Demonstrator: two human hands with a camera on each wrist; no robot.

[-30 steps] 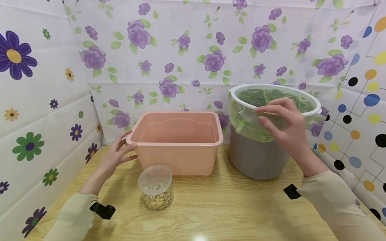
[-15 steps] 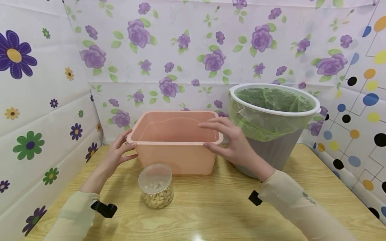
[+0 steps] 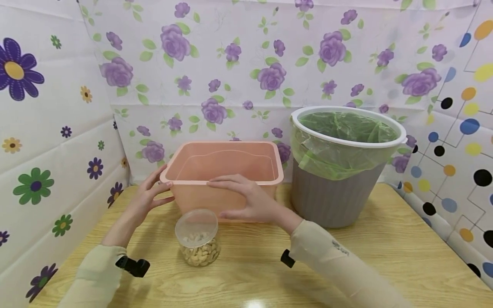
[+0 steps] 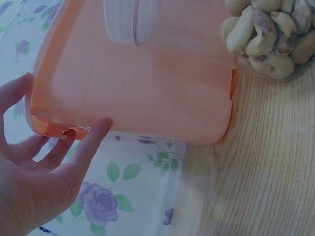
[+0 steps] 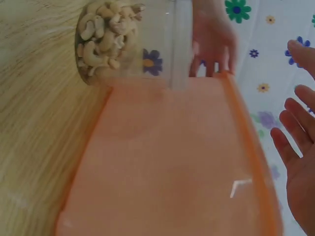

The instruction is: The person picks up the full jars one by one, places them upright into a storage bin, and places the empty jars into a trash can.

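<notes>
Centrally placed on the wooden surface [image 3: 346, 261]: one pink plastic tub [image 3: 227, 160], rectangular, open-topped, standing upright toward the back by the flowered wall covering [image 3: 215, 64].

Left hand [image 3: 148, 197]: at the tub's left end, fingers straight and spread, fingertips on the rim corner and the thumb against the side below it. Grip released; nothing enclosed. The left wrist view shows the fingertips [image 4: 101, 128] just meeting the lip.

Right hand [image 3: 250, 201]: in front of the tub's near wall, fingers extended along the front rim, thumb lower by the wall. Grip released, fingers not curled round anything. Whether it actually touches the tub cannot be told.

Just in front of the tub, between the two forearms: one clear round jar [image 3: 198, 237], lidded, roughly a third full of cashews [image 3: 200, 253].

Right of the tub, just beside it: one grey ribbed bin [image 3: 331, 201] with a white rim ring, lined with a green bag [image 3: 335, 160] folded over the top.
</notes>
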